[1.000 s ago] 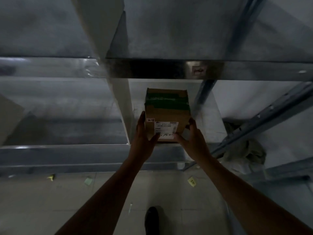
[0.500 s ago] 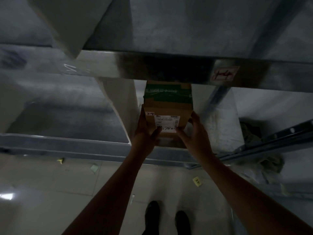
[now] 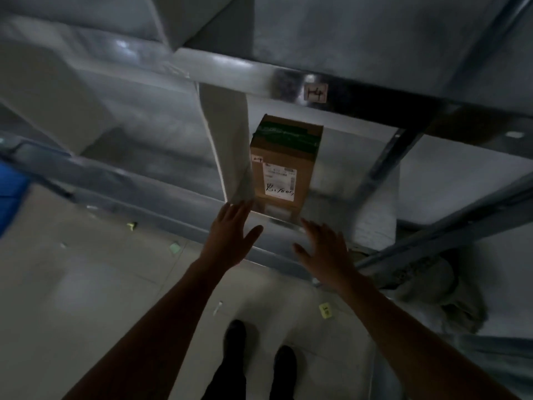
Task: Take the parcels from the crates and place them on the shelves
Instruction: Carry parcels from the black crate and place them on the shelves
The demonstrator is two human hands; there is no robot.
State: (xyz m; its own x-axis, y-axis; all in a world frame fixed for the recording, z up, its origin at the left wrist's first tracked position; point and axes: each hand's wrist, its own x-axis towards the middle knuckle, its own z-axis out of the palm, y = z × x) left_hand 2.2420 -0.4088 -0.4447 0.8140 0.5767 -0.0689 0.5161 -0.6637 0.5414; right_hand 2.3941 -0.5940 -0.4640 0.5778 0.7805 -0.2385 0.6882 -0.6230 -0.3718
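A brown cardboard parcel with green tape across its top and a white label on its front stands on the metal shelf, close against a white divider panel. My left hand hovers just in front of the shelf edge, fingers spread and straight, holding nothing. My right hand is beside it, also spread and empty. Neither hand touches the parcel.
The shelf above carries a small handwritten tag. A blue crate edge shows at far left. A pale sack lies low at the right behind metal rails. Paper scraps dot the tiled floor by my shoes.
Both hands gripped the parcel's sides while sliding it onto the shelf; now they have let go and drawn back toward me. The parcel stays on the shelf.
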